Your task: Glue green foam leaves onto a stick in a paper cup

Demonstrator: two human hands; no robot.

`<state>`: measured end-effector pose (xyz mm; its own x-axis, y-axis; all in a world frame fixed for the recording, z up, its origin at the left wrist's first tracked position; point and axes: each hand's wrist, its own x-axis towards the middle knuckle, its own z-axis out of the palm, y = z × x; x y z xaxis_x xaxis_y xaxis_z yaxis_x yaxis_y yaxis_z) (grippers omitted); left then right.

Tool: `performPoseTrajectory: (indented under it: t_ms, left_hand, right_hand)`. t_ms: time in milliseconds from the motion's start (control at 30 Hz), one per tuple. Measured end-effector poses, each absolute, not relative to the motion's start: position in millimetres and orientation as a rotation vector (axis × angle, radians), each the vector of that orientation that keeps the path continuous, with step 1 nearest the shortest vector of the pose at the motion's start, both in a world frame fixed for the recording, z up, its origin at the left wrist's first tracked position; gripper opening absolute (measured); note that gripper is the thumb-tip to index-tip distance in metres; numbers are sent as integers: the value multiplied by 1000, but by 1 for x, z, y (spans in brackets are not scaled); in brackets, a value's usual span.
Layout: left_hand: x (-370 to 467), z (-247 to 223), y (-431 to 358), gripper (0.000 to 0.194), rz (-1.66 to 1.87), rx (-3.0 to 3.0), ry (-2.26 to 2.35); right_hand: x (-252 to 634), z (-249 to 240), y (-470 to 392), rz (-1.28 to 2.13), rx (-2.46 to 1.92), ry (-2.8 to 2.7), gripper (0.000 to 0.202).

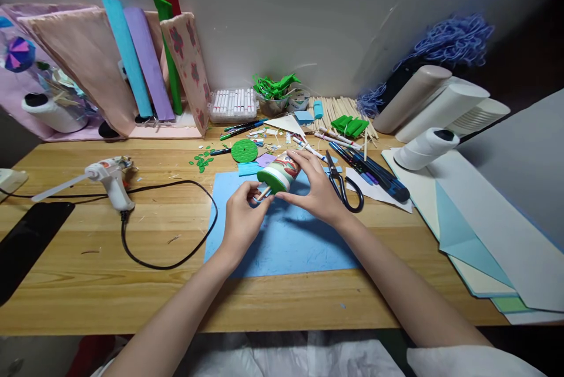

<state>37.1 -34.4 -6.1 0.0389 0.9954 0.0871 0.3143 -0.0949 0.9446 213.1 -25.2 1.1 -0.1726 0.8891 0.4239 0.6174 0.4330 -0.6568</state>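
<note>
A paper cup (280,173) with a printed side and a green end is held tilted over a blue sheet (282,242). My right hand (315,186) wraps round its side, thumb near the green end. With its fingers pinched, my left hand (247,212) grips a thin wooden stick (264,193) that meets the green end. Whether the stick goes into the cup cannot be seen. Just behind lies a green disc (244,151) with a small dark mark at its middle. Black-handled scissors (343,186) rest right of my right hand.
At the left are a hot glue gun (112,180) with its looping cord and a black phone (33,245). Markers (233,104), wooden sticks (339,108) and green paper scraps (202,160) lie at the back. Paper sheets (476,218) and white rolls (427,148) occupy the right.
</note>
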Motion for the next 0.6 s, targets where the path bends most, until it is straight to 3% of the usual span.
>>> performPoseTrajectory:
  t_ms: [600]
  left_hand:
    - [38,-9,-35,20,1179,1469,1364]
  right_hand:
    - [209,-2,-26,461,-1297,-1830,77]
